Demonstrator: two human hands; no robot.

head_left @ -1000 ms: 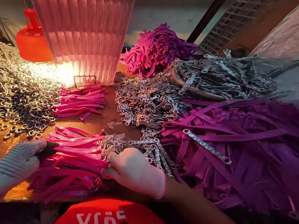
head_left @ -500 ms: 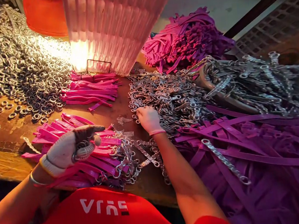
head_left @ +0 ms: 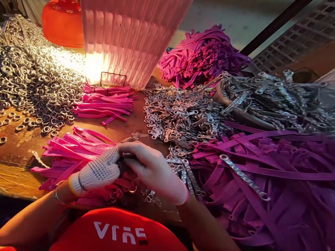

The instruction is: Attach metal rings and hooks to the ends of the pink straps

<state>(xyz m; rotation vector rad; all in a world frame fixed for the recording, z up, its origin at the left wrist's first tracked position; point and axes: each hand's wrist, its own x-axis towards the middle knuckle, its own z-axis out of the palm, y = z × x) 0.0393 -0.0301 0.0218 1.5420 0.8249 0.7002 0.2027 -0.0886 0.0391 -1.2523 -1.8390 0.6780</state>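
Note:
My left hand (head_left: 98, 172), in a white dotted work glove, is closed, its fingers curled against my right fingertips. The metal rings it held a moment ago are hidden. My right hand (head_left: 154, 170), in a thin pale glove, is closed in a pinch at the same spot; what lies between its fingers is hidden. Both hands meet over a bundle of glossy pink straps (head_left: 70, 151), whose near ends carry metal links (head_left: 149, 195). Just right of my right hand lie loose silver link pieces (head_left: 185, 165) with ringed ends.
A heap of metal rings (head_left: 13, 78) spreads at the left beside a lit red lamp (head_left: 63, 26). A ribbed translucent panel (head_left: 133, 29) stands behind smaller pink straps (head_left: 105, 104). Silver link pieces (head_left: 181, 112) pile centrally; purple straps (head_left: 282, 193) cover the right.
My right hand has come back from the silver link pile, toward me and left, to meet my left hand. My left hand has shifted slightly right and turned, its fingers now curled in.

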